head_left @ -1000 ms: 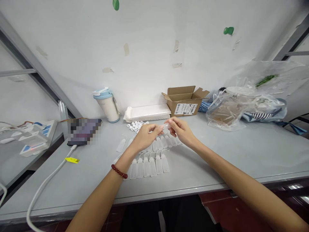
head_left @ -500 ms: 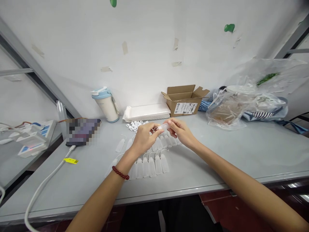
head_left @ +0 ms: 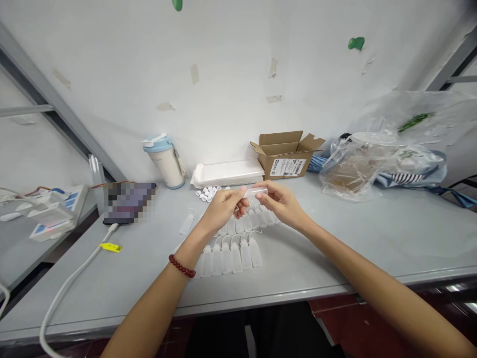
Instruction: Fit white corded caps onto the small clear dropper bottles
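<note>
Both hands meet above the grey table (head_left: 335, 248) on one small translucent plastic bottle (head_left: 258, 191), held sideways. My right hand (head_left: 281, 203) grips its body. My left hand (head_left: 221, 210), with a red bead bracelet at the wrist, pinches the bottle's left end. Below the hands lie two rows of several similar small bottles (head_left: 233, 253) with looped cap tethers. One bottle (head_left: 187, 223) lies apart on the left. A heap of small white caps (head_left: 209, 193) sits behind the hands.
At the back stand a blue-lidded tumbler (head_left: 166, 161), a stack of white flat packs (head_left: 227, 174) and an open cardboard box (head_left: 285, 156). Clear plastic bags (head_left: 376, 159) fill the right. A white cable (head_left: 70, 288) with a yellow tag runs at the left.
The hands have shifted a little on the bottle, the left fingers moving along its end. Everything on the table lies as before.
</note>
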`<action>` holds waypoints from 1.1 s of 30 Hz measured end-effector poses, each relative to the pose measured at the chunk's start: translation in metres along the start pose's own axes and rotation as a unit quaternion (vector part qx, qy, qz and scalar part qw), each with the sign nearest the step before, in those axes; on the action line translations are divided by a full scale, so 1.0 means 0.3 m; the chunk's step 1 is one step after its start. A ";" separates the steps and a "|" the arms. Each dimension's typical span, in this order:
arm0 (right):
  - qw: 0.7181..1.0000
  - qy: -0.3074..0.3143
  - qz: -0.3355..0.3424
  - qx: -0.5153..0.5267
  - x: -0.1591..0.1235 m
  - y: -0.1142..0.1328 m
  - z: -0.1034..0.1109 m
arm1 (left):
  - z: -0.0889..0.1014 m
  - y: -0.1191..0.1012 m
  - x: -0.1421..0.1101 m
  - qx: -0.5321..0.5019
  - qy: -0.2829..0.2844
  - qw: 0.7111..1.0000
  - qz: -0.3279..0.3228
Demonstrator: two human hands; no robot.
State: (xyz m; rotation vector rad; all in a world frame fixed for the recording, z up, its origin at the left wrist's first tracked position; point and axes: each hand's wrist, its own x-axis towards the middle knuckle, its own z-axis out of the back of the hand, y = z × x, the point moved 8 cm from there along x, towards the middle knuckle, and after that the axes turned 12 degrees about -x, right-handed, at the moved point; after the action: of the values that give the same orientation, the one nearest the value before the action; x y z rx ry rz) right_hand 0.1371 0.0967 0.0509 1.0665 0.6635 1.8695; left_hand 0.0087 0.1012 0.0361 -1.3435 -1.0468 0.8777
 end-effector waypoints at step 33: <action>0.875 0.044 -0.074 -0.476 0.091 -0.337 0.114 | 0.311 0.028 0.070 0.555 -0.076 0.828 -0.014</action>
State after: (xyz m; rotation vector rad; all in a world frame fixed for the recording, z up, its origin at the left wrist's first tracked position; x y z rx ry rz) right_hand 0.2018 0.1710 0.0015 0.2689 -0.1684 1.7666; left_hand -0.0720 0.1519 0.0241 -0.2643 -0.4647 1.2904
